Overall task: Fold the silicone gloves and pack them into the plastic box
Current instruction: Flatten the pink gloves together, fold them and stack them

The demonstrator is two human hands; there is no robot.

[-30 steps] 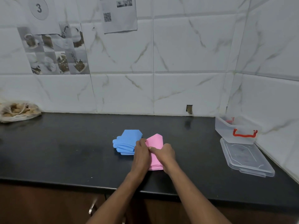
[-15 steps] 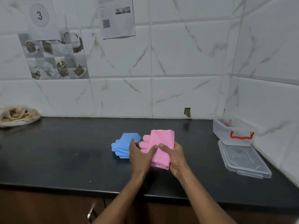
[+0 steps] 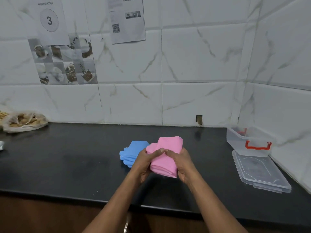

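I record the folded pink gloves (image 3: 165, 158) as held just above the middle of the counter (image 3: 75, 157), nearer its front edge than its back, clamped between both hands. The left hand (image 3: 146, 163) grips the bundle's left side and the right hand (image 3: 182, 163) its right side, fingers curled beneath and both thumbs pressed on top, their tips nearly meeting. A second ago this bundle lay flat on the counter with the hands pressing the fold; half a second ago it was coming up. It now appears lifted off the counter and compact. I judge the folding of this pair complete and the carry to the box about to begin. The folded blue gloves (image 3: 133, 151) lie just beside on the left, partly hidden behind the left hand, unmoved throughout. The plastic box (image 3: 247, 143) stands open in the right back corner, well apart from the hands, its red handle (image 3: 257, 146) facing front. Its lid (image 3: 259, 172) lies flat along the right edge, just in front. A bag (image 3: 25, 121) sits at the left back edge.
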